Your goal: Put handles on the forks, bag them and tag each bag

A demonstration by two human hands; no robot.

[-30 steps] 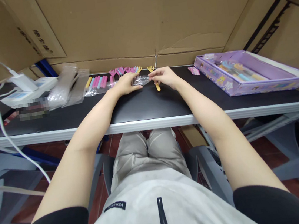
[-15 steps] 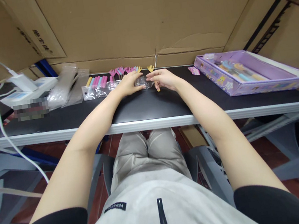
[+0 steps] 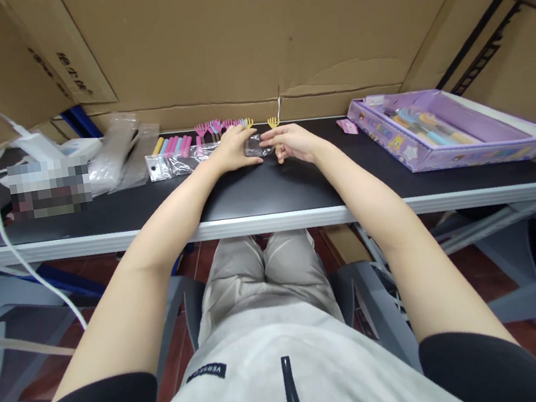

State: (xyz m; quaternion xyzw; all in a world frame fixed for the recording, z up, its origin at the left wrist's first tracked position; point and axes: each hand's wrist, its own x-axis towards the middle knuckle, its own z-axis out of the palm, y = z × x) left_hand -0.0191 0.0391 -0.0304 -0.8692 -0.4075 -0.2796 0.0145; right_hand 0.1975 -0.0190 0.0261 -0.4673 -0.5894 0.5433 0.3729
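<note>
A clear plastic bag [image 3: 184, 161] lies lengthwise on the black tabletop. Its right part runs under my left hand [image 3: 234, 149], which holds the bag with the thumb apart from the fingers. Close to the bag's right end, my right hand [image 3: 294, 142] is closed around a yellow back scratcher [image 3: 274, 122]. The claw head points away from me, and the fingers hide most of the shaft. Behind my left hand lie several pink back scratchers [image 3: 215, 126] with a few blue and yellow ones. Coloured handles [image 3: 174, 146] show in a row behind the bag.
On the right stands a purple box [image 3: 412, 156] with several wrapped back scratchers [image 3: 431, 126] inside. A small pink packet [image 3: 347, 126] lies beside it. Empty plastic bags [image 3: 115, 156] and a white charger with its cable [image 3: 41, 147] are on the left. Cardboard [image 3: 224, 39] walls the back.
The yellow back scratcher has tilted, its head a little farther right and its lower end slightly left. The bag has shifted a touch left. Both hands are nearly where they were.
</note>
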